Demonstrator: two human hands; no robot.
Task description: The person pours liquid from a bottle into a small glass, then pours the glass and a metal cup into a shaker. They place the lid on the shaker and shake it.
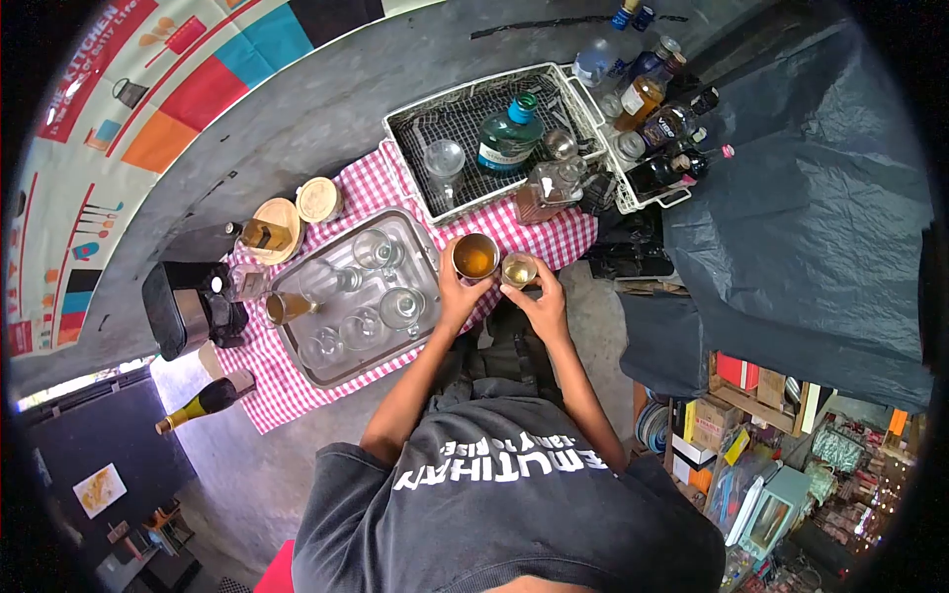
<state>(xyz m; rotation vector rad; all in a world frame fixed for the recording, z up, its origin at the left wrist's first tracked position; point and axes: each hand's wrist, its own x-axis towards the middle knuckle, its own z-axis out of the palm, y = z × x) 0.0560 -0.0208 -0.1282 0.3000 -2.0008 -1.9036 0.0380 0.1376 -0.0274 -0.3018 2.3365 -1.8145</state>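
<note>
My left hand (460,298) is closed around a metal cup (475,257) with amber liquid in it. Close beside it, my right hand (540,301) grips a small glass (518,271) of pale yellowish liquid between thumb and fingers. Both vessels are held near each other at the front edge of a table with a pink-and-white checked cloth (371,183). Left of my hands lies a grey tray (314,371) bearing several clear glasses. A squat clear bottle (550,190) stands just beyond the small glass.
Behind, a white wire basket (415,193) holds a teal bottle (511,133) and a clear glass (445,161). Several liquor bottles (643,99) crowd a rack at right. A black appliance (178,309) and a dark green bottle (206,400) stand at the left end.
</note>
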